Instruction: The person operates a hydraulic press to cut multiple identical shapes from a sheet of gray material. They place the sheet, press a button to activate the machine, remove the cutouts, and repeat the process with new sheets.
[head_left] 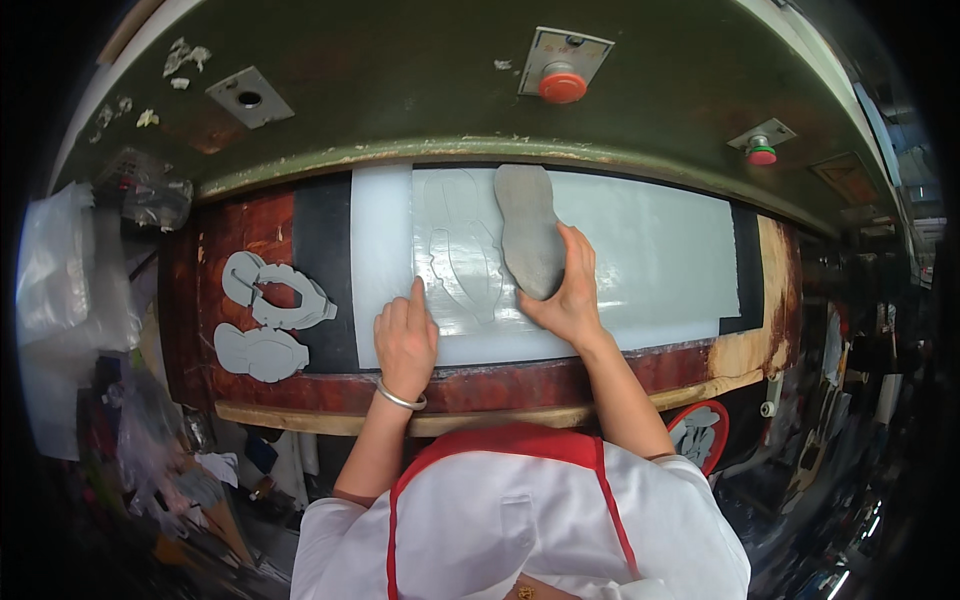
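Observation:
A thin grey sheet (640,250) lies on a white cutting board (382,260), with curved shoe-part outlines (462,250) marked in its left portion. On the sheet, just right of those outlines, sits a grey-brown sole-shaped cutting die (528,220). My right hand (572,295) grips its near end, thumb at the left side and fingers along the right. At the sheet's left edge rests my left hand (405,335), index finger stretched forward and the others partly bent, with nothing in it. What lies under the die is hidden.
Cut grey shoe-shaped pieces (262,353) lie in small stacks on the red-brown table at left. Above the far side runs a green machine beam (400,100) with a red push button (562,85). A red basin (712,430) holding grey pieces stands below right.

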